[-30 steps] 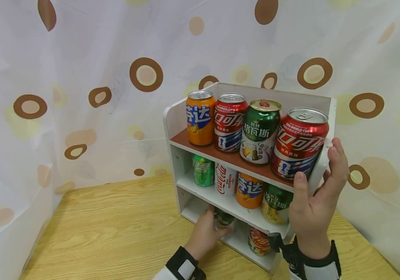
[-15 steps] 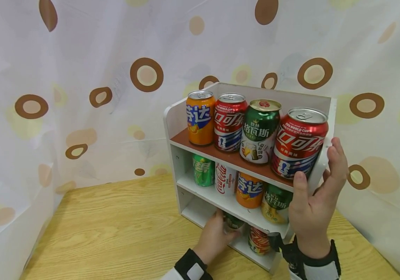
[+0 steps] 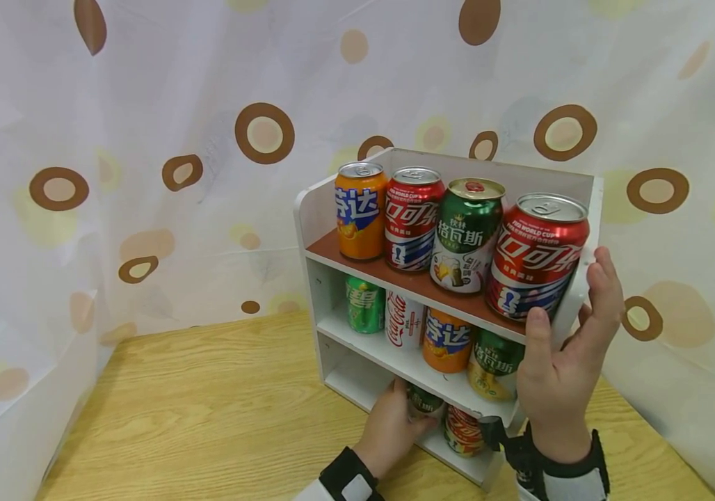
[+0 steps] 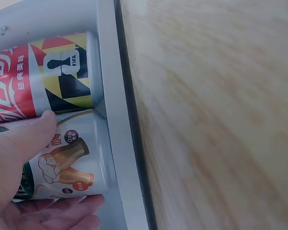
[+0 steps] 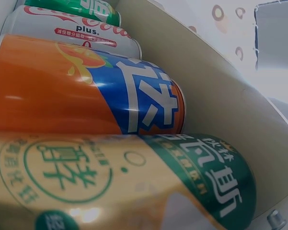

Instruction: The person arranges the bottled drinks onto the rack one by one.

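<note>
On the bottom level of a white three-tier shelf (image 3: 375, 353), my left hand (image 3: 389, 430) holds a green-and-white drink can (image 3: 425, 399). In the left wrist view the thumb lies across the top of that can (image 4: 72, 167) and the fingers lie along its other side. It stands right beside a red Coca-Cola can (image 4: 19, 81) with a yellow-and-black pattern. My right hand (image 3: 567, 365) rests against the shelf's right side panel, fingers extended and thumb near the front edge. That hand does not show in the right wrist view.
The top tier carries an orange Fanta can (image 3: 359, 216), red Coca-Cola cans (image 3: 535, 257) and a green kvass can (image 3: 467, 236). On the middle tier stand a Sprite can (image 3: 365, 305), a white Coca-Cola can (image 3: 403, 320), another Fanta can (image 3: 446, 341) and a gold-green can (image 3: 493, 365). A wooden table (image 3: 207, 403) lies beneath.
My left hand has slid the green-and-white can to the right along the bottom level, up beside the red can. The right hand has stayed in place.
</note>
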Demonstrator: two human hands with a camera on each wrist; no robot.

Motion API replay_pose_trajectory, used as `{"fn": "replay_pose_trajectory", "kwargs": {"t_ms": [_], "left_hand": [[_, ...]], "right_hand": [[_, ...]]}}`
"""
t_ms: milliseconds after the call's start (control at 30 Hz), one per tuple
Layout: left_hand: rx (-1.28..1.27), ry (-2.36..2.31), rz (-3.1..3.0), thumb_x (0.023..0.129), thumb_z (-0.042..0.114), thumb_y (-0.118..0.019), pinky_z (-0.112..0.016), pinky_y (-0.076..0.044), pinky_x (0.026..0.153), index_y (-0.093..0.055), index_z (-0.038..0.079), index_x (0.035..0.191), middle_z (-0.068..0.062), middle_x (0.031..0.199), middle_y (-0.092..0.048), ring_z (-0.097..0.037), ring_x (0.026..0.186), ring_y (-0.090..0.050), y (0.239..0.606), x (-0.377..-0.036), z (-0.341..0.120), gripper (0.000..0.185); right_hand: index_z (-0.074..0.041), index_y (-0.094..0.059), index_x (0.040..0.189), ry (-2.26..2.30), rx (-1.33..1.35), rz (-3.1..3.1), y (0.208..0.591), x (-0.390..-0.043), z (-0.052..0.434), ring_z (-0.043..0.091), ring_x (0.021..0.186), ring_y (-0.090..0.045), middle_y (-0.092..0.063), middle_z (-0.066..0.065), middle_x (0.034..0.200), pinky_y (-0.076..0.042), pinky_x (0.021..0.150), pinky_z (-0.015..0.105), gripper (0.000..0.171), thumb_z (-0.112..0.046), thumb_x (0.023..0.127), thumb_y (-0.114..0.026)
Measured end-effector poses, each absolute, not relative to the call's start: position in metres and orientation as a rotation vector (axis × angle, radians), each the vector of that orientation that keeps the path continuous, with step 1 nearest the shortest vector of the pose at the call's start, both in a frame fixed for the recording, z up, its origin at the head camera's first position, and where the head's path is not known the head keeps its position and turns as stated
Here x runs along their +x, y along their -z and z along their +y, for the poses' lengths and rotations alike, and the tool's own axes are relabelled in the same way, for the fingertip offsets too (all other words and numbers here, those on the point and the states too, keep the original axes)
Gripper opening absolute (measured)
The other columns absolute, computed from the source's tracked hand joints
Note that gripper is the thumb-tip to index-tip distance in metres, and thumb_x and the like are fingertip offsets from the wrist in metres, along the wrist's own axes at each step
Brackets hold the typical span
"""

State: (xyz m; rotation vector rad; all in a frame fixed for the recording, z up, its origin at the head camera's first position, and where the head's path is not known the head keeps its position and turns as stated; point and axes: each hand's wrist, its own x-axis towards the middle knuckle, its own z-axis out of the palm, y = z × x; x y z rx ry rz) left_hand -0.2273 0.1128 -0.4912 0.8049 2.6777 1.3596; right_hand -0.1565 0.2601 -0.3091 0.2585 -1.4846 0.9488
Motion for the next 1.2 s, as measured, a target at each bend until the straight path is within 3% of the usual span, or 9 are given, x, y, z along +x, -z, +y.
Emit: {"fn": "replay_pose_trajectory", "kwargs": {"t_ms": [400,667,833,1000,1200], "left_hand": [[0.828,-1.346,2.656,0.082,0.023,-0.089,-0.043,-0.054,0.104,-0.04,-0.002,0.152,-0.021,0.14,-0.06,-0.031,0.124,-0.064,0.491,-0.228,0.111,0.089],[0.9,-1.369,2.569,0.084,0.026,-0.087,-0.04,-0.052,0.107,-0.036,0.005,0.156,-0.017,0.148,-0.057,-0.029,0.129,-0.062,0.485,-0.229,0.103,0.091],[0.912,-1.393,2.528,0.088,0.033,-0.084,-0.04,-0.053,0.106,-0.041,0.01,0.154,-0.011,0.147,-0.058,-0.028,0.128,-0.061,0.481,-0.228,0.091,0.082],[0.928,-1.328,2.595,0.091,0.037,-0.08,-0.043,-0.056,0.101,-0.051,0.003,0.142,-0.016,0.137,-0.063,-0.032,0.123,-0.064,0.479,-0.226,0.074,0.068],[0.895,-1.277,2.661,0.095,0.031,-0.075,-0.044,-0.057,0.096,-0.056,0.0,0.135,-0.018,0.13,-0.066,-0.033,0.118,-0.066,0.472,-0.222,0.056,0.054]], "right_hand": [[0.011,-0.034,0.137,-0.948,0.263,-1.484,0.308,-0.157,0.26,0.031,0.147,-0.031,-0.033,0.017,0.16,-0.031,0.113,0.034,0.049,-0.011,0.097,-0.051],[0.011,-0.035,0.137,-0.937,0.267,-1.479,0.307,-0.157,0.26,0.031,0.147,-0.032,-0.033,0.018,0.16,-0.033,0.113,0.032,0.048,-0.014,0.099,-0.052],[0.011,-0.035,0.137,-0.942,0.262,-1.482,0.308,-0.157,0.259,0.03,0.146,-0.032,-0.033,0.017,0.16,-0.033,0.112,0.032,0.048,-0.014,0.099,-0.052],[0.009,-0.035,0.137,-0.948,0.257,-1.485,0.308,-0.156,0.257,0.03,0.146,-0.034,-0.032,0.018,0.161,-0.033,0.114,0.032,0.047,-0.012,0.099,-0.051],[0.009,-0.036,0.136,-0.957,0.254,-1.471,0.305,-0.156,0.256,0.03,0.145,-0.035,-0.032,0.019,0.16,-0.033,0.115,0.032,0.046,-0.012,0.098,-0.051]]}}
